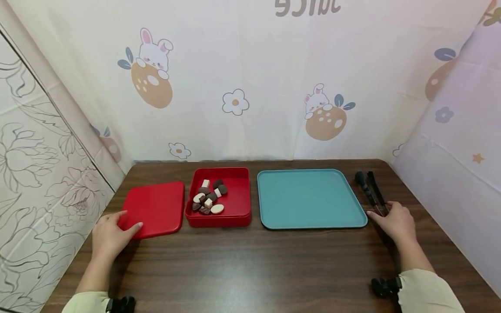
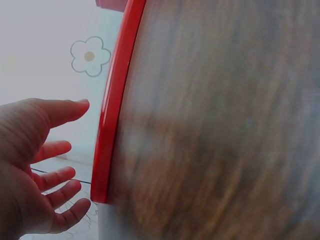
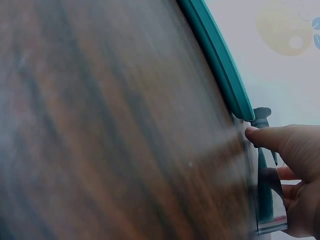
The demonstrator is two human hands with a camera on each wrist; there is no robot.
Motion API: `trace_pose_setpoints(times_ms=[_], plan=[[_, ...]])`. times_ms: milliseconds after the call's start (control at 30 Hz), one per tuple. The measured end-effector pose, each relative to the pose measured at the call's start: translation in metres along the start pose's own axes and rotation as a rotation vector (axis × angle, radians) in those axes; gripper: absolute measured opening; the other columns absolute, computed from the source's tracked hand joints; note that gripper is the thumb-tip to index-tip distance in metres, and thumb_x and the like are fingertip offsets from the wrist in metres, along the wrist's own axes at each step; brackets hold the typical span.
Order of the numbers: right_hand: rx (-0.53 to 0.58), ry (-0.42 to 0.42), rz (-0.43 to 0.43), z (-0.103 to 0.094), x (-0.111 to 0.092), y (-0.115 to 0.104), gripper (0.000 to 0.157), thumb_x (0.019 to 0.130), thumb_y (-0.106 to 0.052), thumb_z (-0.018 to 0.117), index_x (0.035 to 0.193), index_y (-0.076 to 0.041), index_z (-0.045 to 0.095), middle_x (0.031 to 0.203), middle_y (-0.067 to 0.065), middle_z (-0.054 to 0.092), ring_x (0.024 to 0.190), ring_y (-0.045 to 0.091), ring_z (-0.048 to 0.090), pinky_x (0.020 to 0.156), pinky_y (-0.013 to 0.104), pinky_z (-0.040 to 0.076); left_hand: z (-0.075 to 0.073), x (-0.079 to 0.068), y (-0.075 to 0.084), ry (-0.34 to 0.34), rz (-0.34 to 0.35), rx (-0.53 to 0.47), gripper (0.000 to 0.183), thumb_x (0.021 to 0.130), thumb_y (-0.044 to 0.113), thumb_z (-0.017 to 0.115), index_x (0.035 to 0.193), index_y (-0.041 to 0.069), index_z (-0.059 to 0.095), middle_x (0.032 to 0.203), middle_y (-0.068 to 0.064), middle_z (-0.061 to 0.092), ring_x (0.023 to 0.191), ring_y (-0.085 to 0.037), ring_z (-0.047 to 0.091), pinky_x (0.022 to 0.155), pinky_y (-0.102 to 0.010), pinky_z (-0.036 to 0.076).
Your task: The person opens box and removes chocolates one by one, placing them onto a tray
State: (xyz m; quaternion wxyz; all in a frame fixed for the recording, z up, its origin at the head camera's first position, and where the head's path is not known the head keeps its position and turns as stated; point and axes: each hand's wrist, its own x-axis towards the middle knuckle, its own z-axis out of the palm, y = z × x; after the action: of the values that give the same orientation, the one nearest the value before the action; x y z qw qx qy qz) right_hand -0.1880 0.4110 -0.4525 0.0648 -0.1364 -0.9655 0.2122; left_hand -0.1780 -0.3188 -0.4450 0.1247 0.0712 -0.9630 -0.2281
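On the left, my left hand (image 1: 111, 234) spreads its thumb and fingers at the near-left corner of a flat red lid (image 1: 156, 208). In the left wrist view the thumb stands apart from the lid's edge (image 2: 112, 120); whether a fingertip touches it is unclear. At the right, my right hand (image 1: 397, 221) reaches around the metal part of black-ended tongs (image 1: 365, 189), thumb on one side and fingers on the other. The right wrist view shows the tongs (image 3: 265, 195) between them, with some fingertips hidden behind; firm contact cannot be made out.
A red square box (image 1: 236, 195) holds several dark and white chocolate-like pieces (image 1: 207, 198). Right of it lies a teal tray (image 1: 309, 200), its near-right corner close to my right thumb. Everything stands on a dark wooden table (image 1: 250, 265) before a patterned cloth backdrop (image 1: 266, 130).
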Motion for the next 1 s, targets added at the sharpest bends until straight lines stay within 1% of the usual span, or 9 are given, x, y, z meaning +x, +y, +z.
trace_pose_setpoints(times_ms=[133, 200, 400, 500, 667, 767, 867, 1000], plan=[[0.0, -0.004, 0.019, 0.001, 0.003, -0.001, 0.083, 0.092, -0.042, 0.064, 0.129, 0.026, 0.036, 0.116, 0.048, 0.041, 0.101, 0.061, 0.043, 0.08, 0.067, 0.04, -0.001, -0.003, 0.007, 0.034, 0.038, 0.002, 0.06, 0.083, 0.033, 0.074, 0.125, -0.007, 0.057, 0.12, -0.036, 0.049, 0.114, -0.052, 0.039, 0.093, -0.064, 0.031], [-0.006, -0.012, 0.031, 0.001, 0.003, -0.001, 0.081, 0.092, -0.04, 0.064, 0.129, 0.026, 0.036, 0.115, 0.048, 0.04, 0.1, 0.061, 0.043, 0.081, 0.067, 0.04, -0.001, -0.004, 0.011, 0.04, 0.048, -0.004, 0.06, 0.083, 0.033, 0.075, 0.124, -0.006, 0.057, 0.119, -0.036, 0.049, 0.113, -0.053, 0.039, 0.092, -0.063, 0.032], [-0.002, -0.007, 0.066, 0.002, 0.005, 0.001, 0.063, 0.094, -0.025, 0.06, 0.127, 0.023, 0.038, 0.114, 0.047, 0.04, 0.101, 0.062, 0.042, 0.082, 0.067, 0.039, -0.001, -0.006, 0.022, 0.045, 0.06, -0.032, 0.058, 0.082, 0.029, 0.076, 0.124, -0.006, 0.057, 0.121, -0.035, 0.048, 0.113, -0.053, 0.04, 0.093, -0.064, 0.034], [0.014, 0.009, 0.066, 0.002, 0.005, 0.003, 0.056, 0.095, -0.021, 0.058, 0.127, 0.021, 0.039, 0.114, 0.046, 0.042, 0.101, 0.061, 0.042, 0.082, 0.067, 0.039, -0.001, -0.006, 0.027, 0.055, 0.082, -0.04, 0.056, 0.081, 0.027, 0.076, 0.123, -0.006, 0.058, 0.121, -0.034, 0.049, 0.112, -0.053, 0.041, 0.092, -0.064, 0.034], [0.042, 0.028, 0.045, 0.0, 0.003, 0.005, 0.055, 0.097, -0.022, 0.057, 0.128, 0.02, 0.041, 0.12, 0.046, 0.043, 0.103, 0.061, 0.045, 0.082, 0.066, 0.04, -0.001, -0.008, 0.033, 0.055, 0.103, -0.056, 0.055, 0.081, 0.026, 0.077, 0.122, -0.005, 0.059, 0.122, -0.034, 0.049, 0.113, -0.053, 0.041, 0.093, -0.065, 0.033], [0.079, 0.032, 0.048, -0.002, 0.002, 0.006, 0.059, 0.098, -0.026, 0.056, 0.132, 0.02, 0.04, 0.125, 0.045, 0.042, 0.105, 0.06, 0.045, 0.083, 0.067, 0.04, -0.001, -0.008, 0.036, 0.057, 0.114, -0.063, 0.054, 0.081, 0.026, 0.077, 0.122, -0.004, 0.06, 0.122, -0.032, 0.05, 0.113, -0.053, 0.042, 0.092, -0.064, 0.034], [0.119, 0.042, 0.042, -0.003, 0.001, 0.008, 0.063, 0.099, -0.032, 0.054, 0.136, 0.017, 0.038, 0.126, 0.044, 0.044, 0.106, 0.059, 0.045, 0.083, 0.067, 0.039, 0.0, -0.007, 0.038, 0.056, 0.13, -0.072, 0.052, 0.081, 0.026, 0.077, 0.121, -0.003, 0.061, 0.121, -0.03, 0.051, 0.113, -0.052, 0.044, 0.092, -0.064, 0.035], [0.184, 0.065, -0.026, -0.003, 0.0, 0.008, 0.065, 0.099, -0.036, 0.055, 0.139, 0.013, 0.039, 0.123, 0.04, 0.048, 0.103, 0.055, 0.047, 0.078, 0.064, 0.04, 0.002, -0.007, 0.041, 0.047, 0.145, -0.08, 0.05, 0.082, 0.025, 0.077, 0.121, -0.003, 0.062, 0.12, -0.029, 0.053, 0.112, -0.05, 0.046, 0.091, -0.064, 0.038]])
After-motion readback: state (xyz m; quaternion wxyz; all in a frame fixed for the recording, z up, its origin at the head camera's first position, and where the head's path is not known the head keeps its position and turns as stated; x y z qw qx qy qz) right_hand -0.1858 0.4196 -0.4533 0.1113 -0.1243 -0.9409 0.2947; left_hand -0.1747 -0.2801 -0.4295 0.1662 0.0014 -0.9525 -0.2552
